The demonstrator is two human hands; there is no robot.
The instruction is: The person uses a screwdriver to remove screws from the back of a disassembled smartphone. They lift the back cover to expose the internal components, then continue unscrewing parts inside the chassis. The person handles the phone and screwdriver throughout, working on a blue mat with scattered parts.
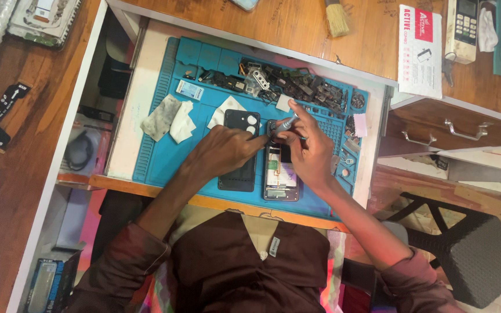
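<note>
An opened phone (280,177) lies on the blue work mat (158,156) with its inner parts showing. My right hand (307,152) grips a small silver screwdriver (286,124), whose tip points down at the phone's top end. My left hand (225,149) rests on the mat with its fingers reaching to the phone's top edge, beside the tip. Under my left hand lies a black back cover (240,174) with camera holes, next to the phone.
Small phone parts (285,84) fill the mat's far trays. Crumpled wipes (169,117) lie at mat left. On the wooden desk sit a brush (337,17), a white packet (420,51) and a remote (461,29). A black stool (471,255) stands right.
</note>
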